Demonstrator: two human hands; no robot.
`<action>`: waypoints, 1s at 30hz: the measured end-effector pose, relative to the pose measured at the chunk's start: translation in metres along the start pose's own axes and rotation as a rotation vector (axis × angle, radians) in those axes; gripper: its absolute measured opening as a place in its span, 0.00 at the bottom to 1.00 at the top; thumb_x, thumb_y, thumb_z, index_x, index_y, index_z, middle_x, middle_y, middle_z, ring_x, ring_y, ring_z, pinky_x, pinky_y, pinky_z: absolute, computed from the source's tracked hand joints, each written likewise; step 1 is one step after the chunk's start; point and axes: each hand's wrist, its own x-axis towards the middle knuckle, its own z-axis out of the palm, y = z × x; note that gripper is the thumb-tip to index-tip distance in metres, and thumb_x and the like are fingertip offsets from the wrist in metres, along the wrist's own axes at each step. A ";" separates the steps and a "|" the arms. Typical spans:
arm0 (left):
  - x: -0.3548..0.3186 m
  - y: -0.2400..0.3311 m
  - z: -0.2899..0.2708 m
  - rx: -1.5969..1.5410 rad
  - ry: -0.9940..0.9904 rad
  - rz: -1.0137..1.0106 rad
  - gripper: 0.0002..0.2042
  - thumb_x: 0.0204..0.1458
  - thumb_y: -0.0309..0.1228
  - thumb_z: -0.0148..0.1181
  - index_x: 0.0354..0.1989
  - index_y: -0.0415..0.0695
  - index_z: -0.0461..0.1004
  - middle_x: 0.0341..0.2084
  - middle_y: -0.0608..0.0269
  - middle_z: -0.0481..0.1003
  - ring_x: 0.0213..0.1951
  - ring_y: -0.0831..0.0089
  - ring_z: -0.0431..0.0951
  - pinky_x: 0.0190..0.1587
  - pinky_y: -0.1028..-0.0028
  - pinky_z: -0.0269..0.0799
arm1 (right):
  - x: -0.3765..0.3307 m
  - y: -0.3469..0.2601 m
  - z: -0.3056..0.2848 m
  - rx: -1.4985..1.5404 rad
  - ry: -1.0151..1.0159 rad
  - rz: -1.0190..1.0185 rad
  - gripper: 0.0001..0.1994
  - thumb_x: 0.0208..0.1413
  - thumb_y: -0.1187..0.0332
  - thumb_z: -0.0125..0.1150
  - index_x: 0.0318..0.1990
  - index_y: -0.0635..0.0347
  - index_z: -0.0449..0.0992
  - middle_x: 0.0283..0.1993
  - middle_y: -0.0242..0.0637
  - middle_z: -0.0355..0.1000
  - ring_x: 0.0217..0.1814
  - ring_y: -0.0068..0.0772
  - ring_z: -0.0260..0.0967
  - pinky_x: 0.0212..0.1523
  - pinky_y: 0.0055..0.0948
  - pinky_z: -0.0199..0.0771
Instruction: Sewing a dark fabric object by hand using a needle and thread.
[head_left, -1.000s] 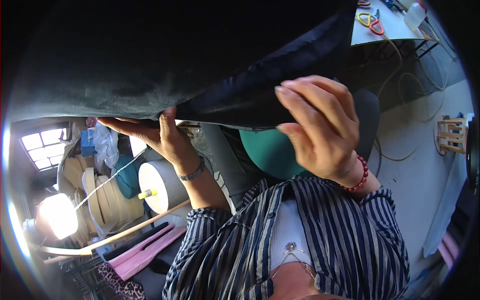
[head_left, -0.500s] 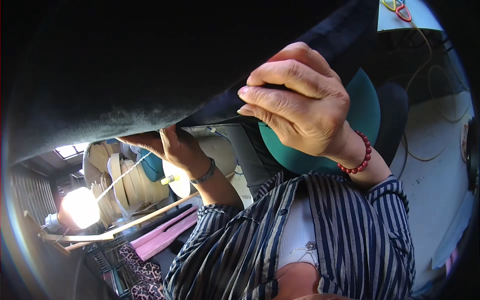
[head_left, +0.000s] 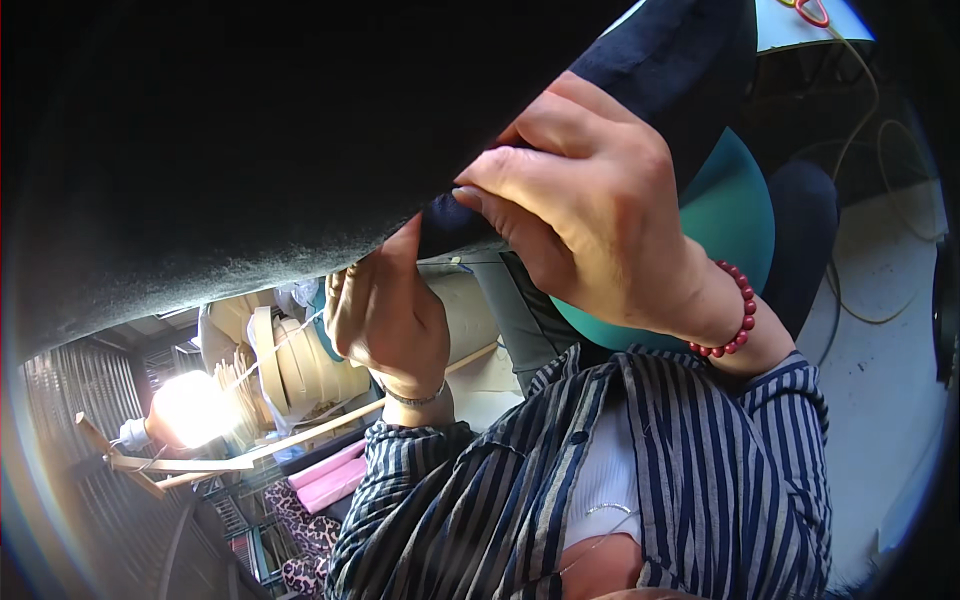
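Note:
A large piece of dark, velvety fabric (head_left: 230, 160) fills the upper left and hangs over both my hands. My right hand (head_left: 600, 200), with a red bead bracelet (head_left: 742, 310) on its wrist, is closed with thumb and forefinger pinching the fabric's lower edge. Just left of it and lower, my left hand (head_left: 390, 310) wears a dark wristband and is closed on the same edge, its thumb pointing up to the cloth. The fabric partly hides its fingertips. A navy stretch of cloth shows between the two hands.
A teal rounded panel (head_left: 735, 215) stands behind my right wrist. At left, a lit bulb (head_left: 200, 408) hangs by a wooden frame (head_left: 240, 463), near pale rolls of material (head_left: 290, 370) and pink rolls (head_left: 330, 478). Red-handled scissors (head_left: 812, 12) lie on a white surface at upper right.
My left hand has moved right and up along the fabric, turning from flat under it to pinching its edge. My right hand's fingers have closed on the edge and shifted slightly left.

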 end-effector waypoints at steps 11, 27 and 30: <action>-0.004 -0.008 0.014 0.008 -0.152 -0.051 0.11 0.48 0.21 0.63 0.39 0.49 0.82 0.33 0.62 0.82 0.31 0.69 0.83 0.32 0.75 0.76 | 0.003 -0.002 0.009 -0.248 -0.312 -0.015 0.06 0.44 0.76 0.67 0.32 0.63 0.79 0.28 0.42 0.76 0.32 0.40 0.74 0.35 0.32 0.75; -0.013 -0.006 0.024 0.078 -0.124 -0.030 0.13 0.46 0.17 0.56 0.36 0.49 0.80 0.27 0.60 0.80 0.27 0.62 0.81 0.32 0.69 0.75 | -0.023 0.021 0.037 -0.147 -0.132 -0.125 0.15 0.32 0.82 0.60 0.34 0.62 0.77 0.29 0.39 0.73 0.33 0.42 0.71 0.35 0.34 0.69; -0.011 -0.009 0.024 -0.014 -0.062 0.036 0.11 0.47 0.16 0.55 0.34 0.48 0.78 0.28 0.60 0.80 0.28 0.62 0.80 0.33 0.69 0.75 | -0.022 0.022 0.036 -0.044 -0.082 -0.130 0.16 0.32 0.83 0.60 0.34 0.62 0.77 0.30 0.39 0.74 0.34 0.41 0.71 0.35 0.33 0.69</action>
